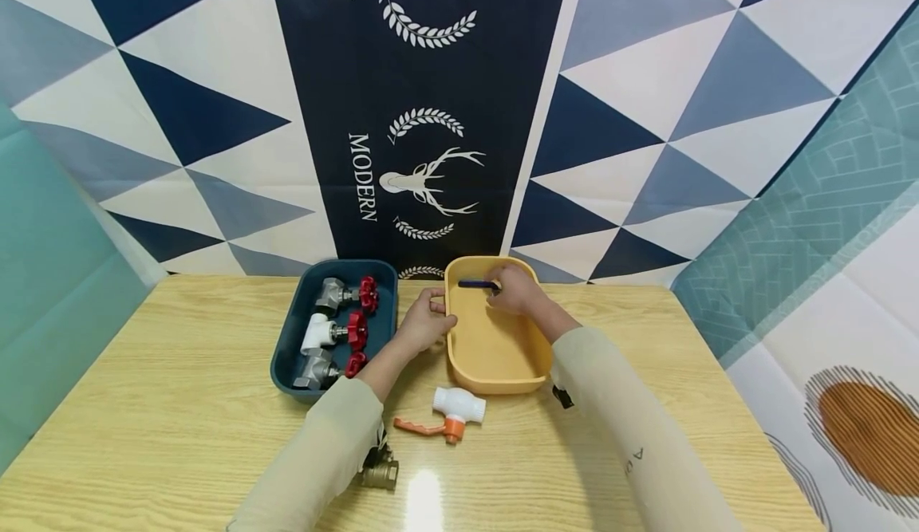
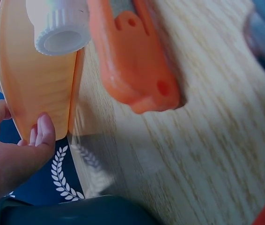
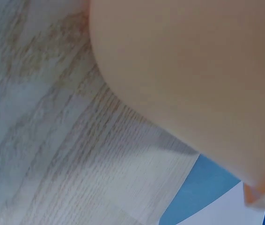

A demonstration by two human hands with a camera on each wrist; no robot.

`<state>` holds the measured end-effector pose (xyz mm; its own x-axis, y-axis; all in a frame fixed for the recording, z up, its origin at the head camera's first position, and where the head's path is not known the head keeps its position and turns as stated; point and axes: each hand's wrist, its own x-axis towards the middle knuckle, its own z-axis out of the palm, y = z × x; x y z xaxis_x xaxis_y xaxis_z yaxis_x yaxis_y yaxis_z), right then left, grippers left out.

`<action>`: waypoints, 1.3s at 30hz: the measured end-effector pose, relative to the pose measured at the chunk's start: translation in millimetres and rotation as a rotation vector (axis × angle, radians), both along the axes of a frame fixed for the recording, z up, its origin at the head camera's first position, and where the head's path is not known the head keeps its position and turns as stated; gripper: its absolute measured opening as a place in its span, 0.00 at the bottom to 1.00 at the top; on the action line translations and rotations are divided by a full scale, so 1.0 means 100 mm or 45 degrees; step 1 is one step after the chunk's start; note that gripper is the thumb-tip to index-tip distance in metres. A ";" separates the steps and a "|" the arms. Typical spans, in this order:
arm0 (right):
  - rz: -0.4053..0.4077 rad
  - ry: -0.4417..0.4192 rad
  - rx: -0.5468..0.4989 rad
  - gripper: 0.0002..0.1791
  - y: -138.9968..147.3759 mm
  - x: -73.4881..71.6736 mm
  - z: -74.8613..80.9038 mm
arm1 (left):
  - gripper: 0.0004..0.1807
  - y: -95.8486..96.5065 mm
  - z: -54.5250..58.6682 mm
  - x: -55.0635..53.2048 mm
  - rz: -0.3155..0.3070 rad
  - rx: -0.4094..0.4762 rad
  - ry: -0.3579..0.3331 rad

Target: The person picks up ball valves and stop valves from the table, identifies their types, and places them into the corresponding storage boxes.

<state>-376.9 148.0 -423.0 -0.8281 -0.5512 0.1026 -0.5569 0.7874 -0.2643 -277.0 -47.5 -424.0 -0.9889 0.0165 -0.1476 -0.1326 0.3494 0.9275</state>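
Observation:
My left hand is at the left side of the yellow bin, its thumb over the rim and its fingers against the outer wall. In the left wrist view the same hand shows at that wall. Over the back of the bin, my right hand pinches a dark blue bar; the rest of that piece is hidden by the fingers. The right wrist view shows only the bin's outer wall, not the hand. A white ball valve with an orange lever lies in front of the bin.
A dark blue bin on the left holds several valves with red handwheels. A brass fitting lies near my left forearm, partly covered by it. A patterned cloth wall stands behind the wooden table.

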 end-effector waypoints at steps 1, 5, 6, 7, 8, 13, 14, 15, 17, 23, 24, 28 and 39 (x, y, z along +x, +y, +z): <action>-0.032 -0.025 0.007 0.21 -0.02 0.04 0.03 | 0.30 0.00 0.00 0.00 -0.001 0.002 -0.001; -0.041 0.018 -0.048 0.19 -0.01 0.11 0.04 | 0.30 0.01 0.00 0.02 -0.005 0.009 -0.006; -0.047 0.013 -0.067 0.19 -0.01 0.12 0.04 | 0.30 0.01 0.00 0.02 -0.006 0.012 -0.008; -0.050 0.013 -0.084 0.19 0.00 0.13 0.05 | 0.30 0.01 0.00 0.02 -0.009 0.015 -0.007; -0.047 0.011 -0.105 0.19 0.00 0.14 0.05 | 0.30 0.01 0.00 0.02 -0.011 0.016 -0.005; -0.040 -0.037 -0.248 0.19 0.01 0.20 0.08 | 0.30 0.01 0.02 0.03 -0.014 0.018 -0.011; -0.045 -0.063 -0.289 0.19 0.02 0.22 0.08 | 0.30 0.01 0.02 0.03 -0.013 0.015 -0.011; -0.059 -0.089 -0.324 0.19 0.02 0.24 0.09 | 0.30 0.01 0.02 0.03 -0.013 0.015 -0.013; -0.101 -0.144 -0.390 0.19 0.04 0.27 0.10 | 0.30 0.01 0.02 0.03 -0.013 0.011 -0.014; -0.231 -0.262 -0.490 0.19 0.07 0.38 0.13 | 0.30 0.01 0.02 0.02 -0.004 0.010 -0.017; -0.237 -0.270 -0.500 0.19 0.08 0.39 0.13 | 0.30 0.01 0.02 0.02 -0.002 0.009 -0.017; -0.233 -0.283 -0.536 0.19 0.10 0.45 0.13 | 0.30 0.01 0.02 0.02 -0.002 -0.013 -0.005; -0.244 -0.349 -0.636 0.23 0.16 0.61 0.17 | 0.31 0.01 0.03 0.04 -0.002 -0.021 -0.005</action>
<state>-315.8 163.9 -405.5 -0.9409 -0.3294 0.0794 -0.2764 0.6105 -0.7422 -273.0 -46.8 -420.8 -0.9883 0.0153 -0.1516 -0.1357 0.3645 0.9213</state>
